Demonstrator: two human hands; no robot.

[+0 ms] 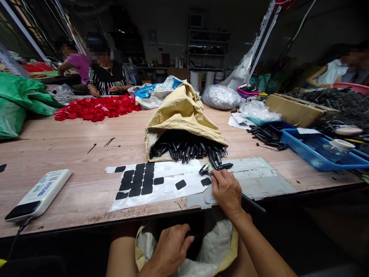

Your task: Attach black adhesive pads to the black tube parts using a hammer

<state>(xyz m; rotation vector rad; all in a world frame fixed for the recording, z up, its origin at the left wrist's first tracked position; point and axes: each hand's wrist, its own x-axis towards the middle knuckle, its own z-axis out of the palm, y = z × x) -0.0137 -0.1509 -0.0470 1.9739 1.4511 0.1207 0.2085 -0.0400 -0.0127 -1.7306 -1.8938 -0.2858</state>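
My right hand (226, 190) is closed around a small hammer (205, 168) with a yellow-green face, its black handle pointing back past my wrist. It is above a grey board (259, 175) at the table's front edge. Below the edge, my left hand (173, 246) hangs over an open sack (217, 246) on my lap, fingers curled; a dark shape near the fingertips is too dim to name. Black tube-like parts (187, 150) spill from a yellow woven sack (178, 107). Left of the hammer, a white sheet (170, 196) carries several black rounded squares (135, 191).
A white power bank (40, 194) with a cable lies at left. Red parts (98, 107) are heaped at the back, before a person (109, 77) in stripes. At right stand a blue tray (311, 154), a cardboard box (296, 109) and a heap of black parts (340, 102).
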